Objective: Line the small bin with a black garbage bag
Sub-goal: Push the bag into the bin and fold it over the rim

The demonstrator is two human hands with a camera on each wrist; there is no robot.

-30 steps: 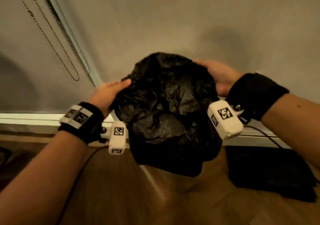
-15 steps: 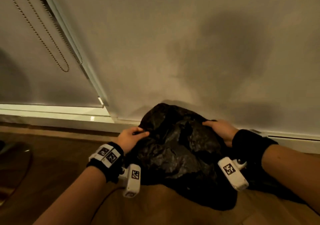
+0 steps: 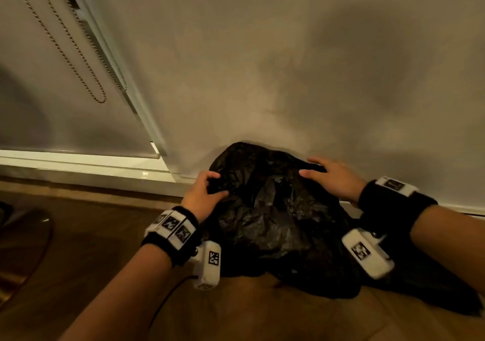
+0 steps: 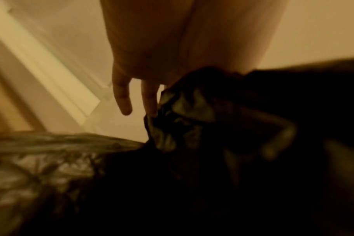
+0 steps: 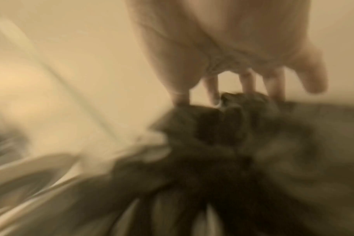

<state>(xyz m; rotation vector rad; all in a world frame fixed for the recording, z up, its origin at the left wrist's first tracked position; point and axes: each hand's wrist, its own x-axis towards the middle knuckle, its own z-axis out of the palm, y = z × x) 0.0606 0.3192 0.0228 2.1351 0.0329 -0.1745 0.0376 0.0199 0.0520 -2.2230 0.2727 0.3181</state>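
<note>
A crumpled black garbage bag [image 3: 275, 209] covers a rounded shape standing on the floor against the wall; the small bin itself is hidden under the plastic. My left hand [image 3: 207, 191] is on the bag's left upper side, fingers and thumb curled round a fold of it. In the left wrist view two fingers [image 4: 123, 99] hang beside the bag [image 4: 192, 121]. My right hand [image 3: 330, 175] lies on the bag's upper right with fingers spread and nearly straight. The right wrist view is blurred and shows fingertips [image 5: 212, 94] touching the bag [image 5: 222, 127].
A plain wall [image 3: 288, 65] rises right behind the bag, with a white baseboard [image 3: 78, 167]. A roller blind with a bead chain [image 3: 86, 72] hangs at the left. Dark flat plastic [image 3: 425, 293] lies on the wooden floor [image 3: 91, 235] at the right. A dark round object [image 3: 18, 238] sits at the left edge.
The bag-covered shape has come down from mid-air to the floor by the wall, both hands with it. My right hand now lies flatter on top.
</note>
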